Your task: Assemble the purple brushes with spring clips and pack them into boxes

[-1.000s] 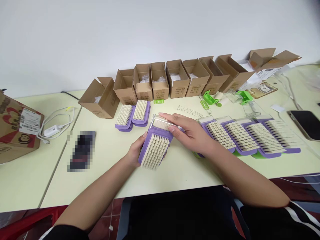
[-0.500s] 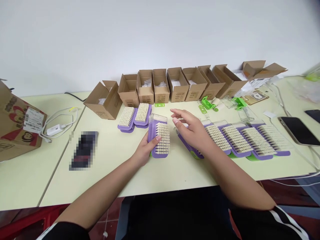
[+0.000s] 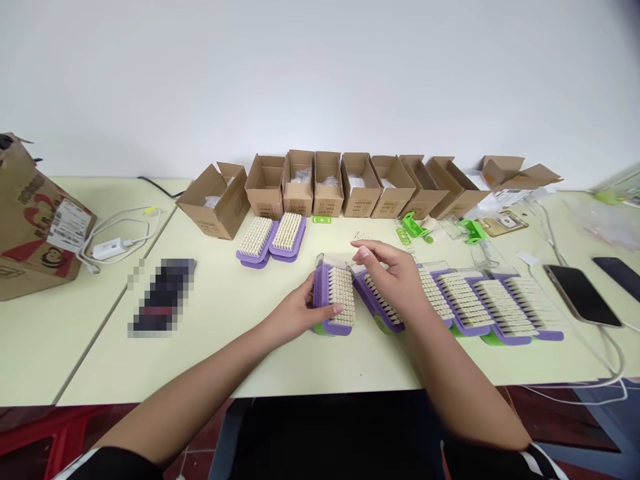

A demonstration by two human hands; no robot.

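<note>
My left hand (image 3: 295, 313) is closed around a purple case (image 3: 321, 293) with a clear end and dense rows of cream pegs (image 3: 341, 297). Its thumb lies across the pegs, and the other fingers are partly hidden behind the case. My right hand (image 3: 400, 277) hovers just right of it, fingers loosely bent and thumb close to the index finger, with nothing visible in it. Beneath that hand lies another purple pegged case (image 3: 373, 300), partly covered. Several similar cases (image 3: 465, 300) line up to the right. Two more pegged purple pieces (image 3: 256, 239) (image 3: 289, 233) rest at the left.
Open cardboard boxes (image 3: 327, 200) stand along the wall, some with plastic bags inside. Small green parts (image 3: 414, 227) and thin pins (image 3: 363, 237) lie behind my right hand. Phones (image 3: 583, 293) and white cables are at the right. A large carton (image 3: 37, 233) and charger (image 3: 107, 249) sit left.
The view has shifted slightly. My left hand has brought the held case right and closer to the neighbouring case. The right hand's thumb and fingers have drawn nearer together.
</note>
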